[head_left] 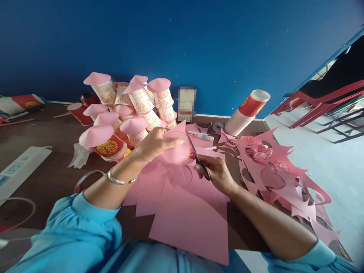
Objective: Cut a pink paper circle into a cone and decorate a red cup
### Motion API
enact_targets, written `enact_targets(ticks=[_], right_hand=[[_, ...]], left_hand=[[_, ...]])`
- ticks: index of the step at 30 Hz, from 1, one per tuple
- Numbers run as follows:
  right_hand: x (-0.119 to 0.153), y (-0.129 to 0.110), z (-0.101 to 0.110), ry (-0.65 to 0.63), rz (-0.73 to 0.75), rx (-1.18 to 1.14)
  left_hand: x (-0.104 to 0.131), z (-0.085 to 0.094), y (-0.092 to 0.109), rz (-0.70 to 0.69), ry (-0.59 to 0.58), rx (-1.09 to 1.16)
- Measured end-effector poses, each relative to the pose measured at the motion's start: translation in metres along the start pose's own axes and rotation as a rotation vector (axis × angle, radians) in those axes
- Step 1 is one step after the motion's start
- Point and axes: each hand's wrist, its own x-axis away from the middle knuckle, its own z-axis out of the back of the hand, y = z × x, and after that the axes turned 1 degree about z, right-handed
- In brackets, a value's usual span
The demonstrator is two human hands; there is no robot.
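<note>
Between the thumb and fingers of my left hand [157,144] is a pink paper piece [176,149] with a round outline drawn on it and a pointed corner at the top. My right hand [214,172] is closed on the dark handles of a pair of scissors [202,163], whose blades point up along the right edge of that piece. Below both hands, several pink paper sheets [196,220] overlap on the dark table [241,231]. A white marker [200,135] lies just beyond the scissors.
Decorated paper cups [139,99] with pink cone tops stand at the back left. A leaning cup stack [247,113] and tape roll [218,127] are at the back right. Cut pink scraps [278,180] cover the right side; a power strip [21,168] lies left.
</note>
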Motion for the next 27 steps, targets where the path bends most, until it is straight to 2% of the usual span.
enact_targets(ticks=[15,20,27], right_hand=[[-0.0017,0.0079,0.0013,-0.002,-0.067,-0.111],[-0.0015,0.0085,0.0009,-0.012,-0.085,-0.071],[-0.0016,0.0047,-0.0016,-0.028,-0.092,-0.060]], left_hand=[[-0.0018,0.0037,0.0029,-0.097,-0.096,-0.065],[-0.0017,0.0031,0.0036,-0.041,-0.081,-0.076],[-0.0037,0.0015,-0.0028,-0.071,-0.012,0.076]])
